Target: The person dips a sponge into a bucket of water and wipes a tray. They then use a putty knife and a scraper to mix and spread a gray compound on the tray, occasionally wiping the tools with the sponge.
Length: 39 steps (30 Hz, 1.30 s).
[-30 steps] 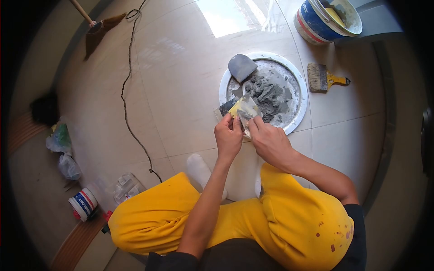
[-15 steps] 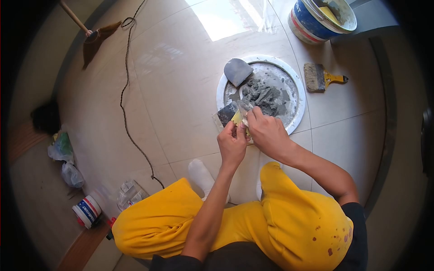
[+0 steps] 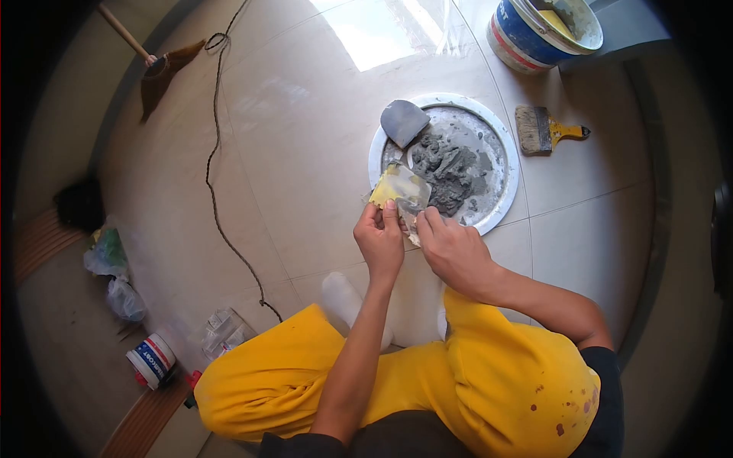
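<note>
My left hand [image 3: 382,243] pinches a flat yellow scraper [image 3: 395,185] by its lower left edge, over the near rim of a round metal tray [image 3: 503,200]. Close beside it, my right hand [image 3: 455,252] is closed on a clear, smeared piece of plastic [image 3: 413,217] that touches or overlaps the scraper; its far end is hard to make out. Wet grey paste [image 3: 450,172] is heaped on the tray. A grey rounded pad [image 3: 404,122] rests on the tray's back left rim.
Right of the tray lies a wide brush [image 3: 534,130], with a bucket [image 3: 527,38] behind it. A dark cord [image 3: 211,183] runs along the floor at left. Further left are a broom [image 3: 164,69], plastic bags [image 3: 124,298] and a small tub [image 3: 151,360].
The yellow scraper has turned and moved left with my left hand, now showing its broad face. A dark square piece seen by my fingers before no longer shows as such.
</note>
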Each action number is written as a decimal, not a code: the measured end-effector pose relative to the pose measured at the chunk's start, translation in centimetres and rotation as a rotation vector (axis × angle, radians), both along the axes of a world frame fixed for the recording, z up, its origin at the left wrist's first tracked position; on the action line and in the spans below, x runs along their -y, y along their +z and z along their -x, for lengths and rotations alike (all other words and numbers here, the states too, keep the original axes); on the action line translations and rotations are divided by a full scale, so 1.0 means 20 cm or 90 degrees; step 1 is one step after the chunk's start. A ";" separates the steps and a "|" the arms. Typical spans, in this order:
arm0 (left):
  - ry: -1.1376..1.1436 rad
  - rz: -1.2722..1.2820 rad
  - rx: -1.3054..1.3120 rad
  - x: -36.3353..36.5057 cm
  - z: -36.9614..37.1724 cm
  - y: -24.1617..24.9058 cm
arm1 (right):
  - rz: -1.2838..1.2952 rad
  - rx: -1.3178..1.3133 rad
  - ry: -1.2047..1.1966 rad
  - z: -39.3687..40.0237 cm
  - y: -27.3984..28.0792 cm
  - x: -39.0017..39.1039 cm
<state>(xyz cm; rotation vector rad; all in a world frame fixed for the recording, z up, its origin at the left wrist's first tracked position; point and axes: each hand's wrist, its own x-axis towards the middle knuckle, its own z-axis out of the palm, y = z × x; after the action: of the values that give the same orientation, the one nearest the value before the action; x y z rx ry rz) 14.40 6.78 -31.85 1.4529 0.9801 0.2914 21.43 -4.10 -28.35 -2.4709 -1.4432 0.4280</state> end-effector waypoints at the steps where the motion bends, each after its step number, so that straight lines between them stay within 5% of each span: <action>1: 0.009 0.014 0.006 0.00 -0.01 0.00 | -0.016 0.004 -0.008 -0.01 0.00 0.01; 24: 0.013 0.074 0.037 0.05 0.00 0.00 | 0.007 -0.039 -0.024 -0.08 -0.01 0.04; 36: -0.101 0.016 0.001 0.04 -0.01 -0.03 | 0.000 -0.044 -0.082 -0.28 -0.01 0.05; 38: -0.213 -0.379 -0.060 0.03 0.00 0.02 | -0.025 -0.064 -0.121 -0.33 0.06 0.09; 39: -0.206 -0.378 -0.060 0.02 0.00 0.06 | -0.049 -0.078 -0.164 -0.36 0.08 0.12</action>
<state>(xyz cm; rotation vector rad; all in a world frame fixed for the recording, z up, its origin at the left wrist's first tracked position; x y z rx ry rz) 14.36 6.33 -30.74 2.1543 0.7429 0.2908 28.63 -6.51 -26.67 -2.4765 -1.0567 0.4521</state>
